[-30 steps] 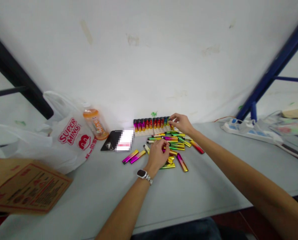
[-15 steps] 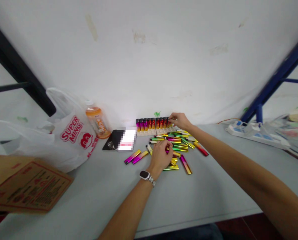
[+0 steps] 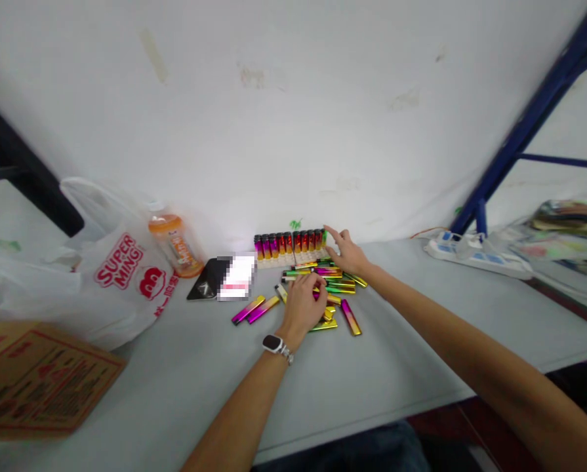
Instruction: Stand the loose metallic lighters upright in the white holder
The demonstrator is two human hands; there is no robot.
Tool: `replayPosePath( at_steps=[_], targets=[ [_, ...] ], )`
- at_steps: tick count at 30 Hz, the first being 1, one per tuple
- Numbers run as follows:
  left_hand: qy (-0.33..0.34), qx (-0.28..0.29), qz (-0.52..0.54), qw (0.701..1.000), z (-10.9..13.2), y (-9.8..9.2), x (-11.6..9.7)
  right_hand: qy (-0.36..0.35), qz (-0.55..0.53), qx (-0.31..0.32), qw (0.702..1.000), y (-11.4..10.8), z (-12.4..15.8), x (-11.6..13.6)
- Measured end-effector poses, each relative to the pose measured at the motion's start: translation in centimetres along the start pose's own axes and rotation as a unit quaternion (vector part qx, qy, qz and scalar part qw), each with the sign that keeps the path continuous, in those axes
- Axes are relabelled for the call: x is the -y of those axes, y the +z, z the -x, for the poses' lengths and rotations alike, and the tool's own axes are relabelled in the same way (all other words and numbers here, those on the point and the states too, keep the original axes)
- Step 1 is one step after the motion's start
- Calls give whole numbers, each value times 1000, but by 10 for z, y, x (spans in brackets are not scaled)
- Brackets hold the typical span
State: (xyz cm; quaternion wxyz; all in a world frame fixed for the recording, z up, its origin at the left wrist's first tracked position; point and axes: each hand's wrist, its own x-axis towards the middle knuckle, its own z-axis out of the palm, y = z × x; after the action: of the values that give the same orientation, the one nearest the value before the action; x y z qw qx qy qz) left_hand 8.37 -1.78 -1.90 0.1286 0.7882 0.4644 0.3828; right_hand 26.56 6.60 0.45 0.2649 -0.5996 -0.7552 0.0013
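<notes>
The end of the upright row is being bracketed by the right hand (image 3: 348, 254), forefinger and thumb apart;
here, a green lighter (image 3: 324, 237) is being displayed at the three o'clock end of the row of lighters (image 3: 282, 244), all being held upright by a pale rack (image 3: 273, 263); from the right fingertips it is being seen at about nine o'clock, just beside them, long axis vertical, with the right hand being the nearer; whether it is being touched cannot be told; between seven and eight o'clock from there, loose lighters (image 3: 340, 284) are being partly covered by the left hand (image 3: 300, 298), its fingers curled together, any grip inside being hidden; towards four o'clock from those fingers, a magenta-and-gold lighter (image 3: 351, 318) is lying flat, its long axis being pointed eleven to five.
</notes>
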Motion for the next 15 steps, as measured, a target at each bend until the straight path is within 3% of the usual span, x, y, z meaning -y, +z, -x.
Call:
replayPosePath(
  at_steps=[3,6,9,15],
  targets=[
    [13,10,-26,1000,-1,-1,-4,38,-24,-32,998,-14,31,-11],
    [30,23,-59,998,-2,-1,-10,142,-26,-62,988,-29,66,-27],
    [43,40,-90,994,-2,2,-15,231,-15,-51,972,-40,98,-39],
    [83,68,-125,986,-9,12,-28,260,16,-1,966,-48,125,-40]
  ],
)
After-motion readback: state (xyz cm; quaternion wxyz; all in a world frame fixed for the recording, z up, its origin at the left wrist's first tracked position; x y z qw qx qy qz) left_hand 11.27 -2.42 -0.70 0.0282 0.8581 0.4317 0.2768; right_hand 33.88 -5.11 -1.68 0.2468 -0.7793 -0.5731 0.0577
